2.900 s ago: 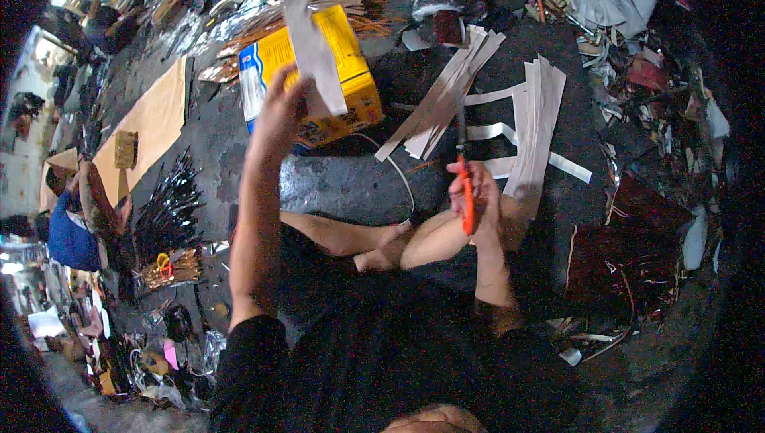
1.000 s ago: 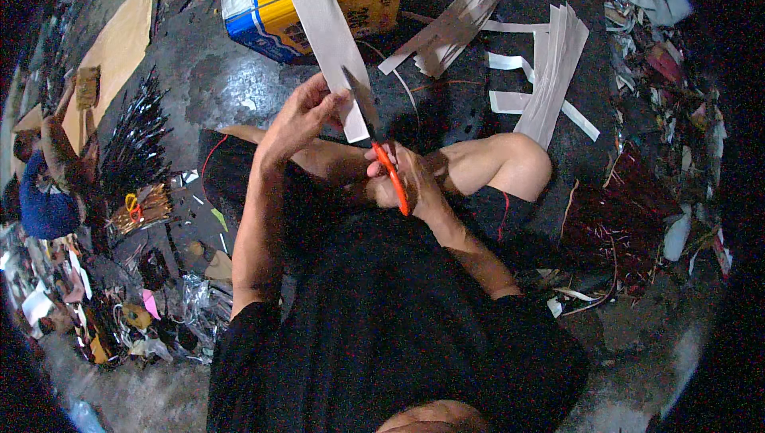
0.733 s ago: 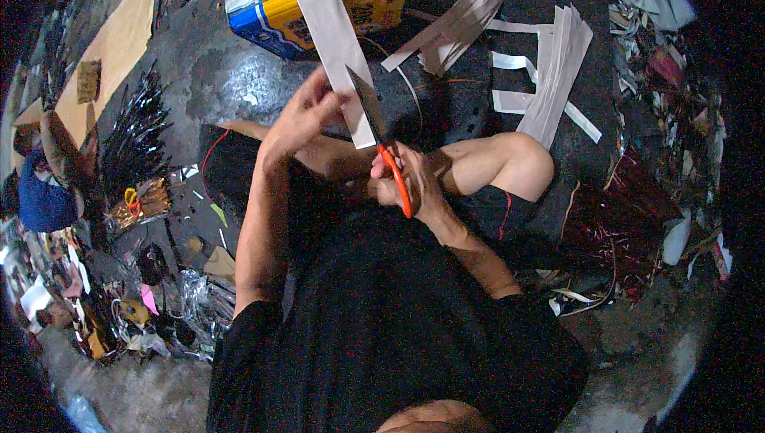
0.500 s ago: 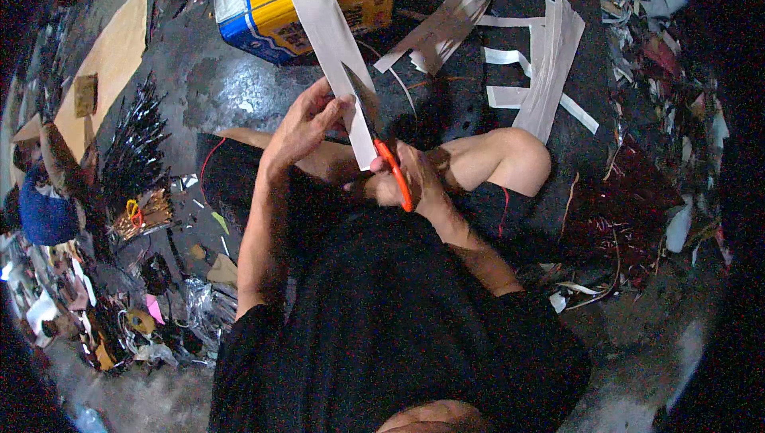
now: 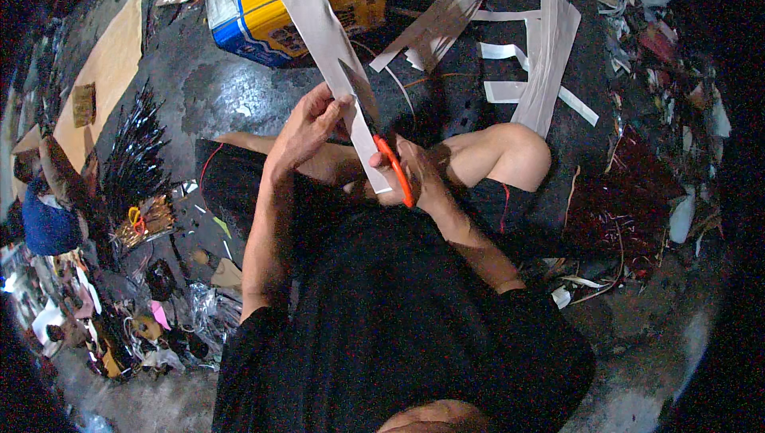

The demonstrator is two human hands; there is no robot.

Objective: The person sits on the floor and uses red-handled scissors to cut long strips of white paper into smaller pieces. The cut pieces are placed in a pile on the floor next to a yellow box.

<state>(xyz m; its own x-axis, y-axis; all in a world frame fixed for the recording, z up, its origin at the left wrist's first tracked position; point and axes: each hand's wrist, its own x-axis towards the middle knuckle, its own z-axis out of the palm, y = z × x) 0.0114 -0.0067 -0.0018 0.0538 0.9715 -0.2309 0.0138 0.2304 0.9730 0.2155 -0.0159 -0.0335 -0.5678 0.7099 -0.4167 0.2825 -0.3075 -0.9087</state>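
A long whitish strip runs from over the yellow and blue box down toward my lap. My left hand pinches it along its left edge, thumb on top. In my right hand are scissors with orange handles, my fingers closed round the grips. Their dark blades lie along the strip's right side, pointing up and away, and a slit shows there. The strip's lower end hangs free between my hands, over my crossed legs.
Beyond my hands stands the yellow and blue box. Cut strips lie in two bundles, one at the back and one at the right. Black shiny strips, a cardboard sheet and another person in blue are at the left. Scraps litter both sides.
The strip's loose lower end reaches a little further down past the scissors. My hands keep nearly the same places, and the whole view has shifted slightly.
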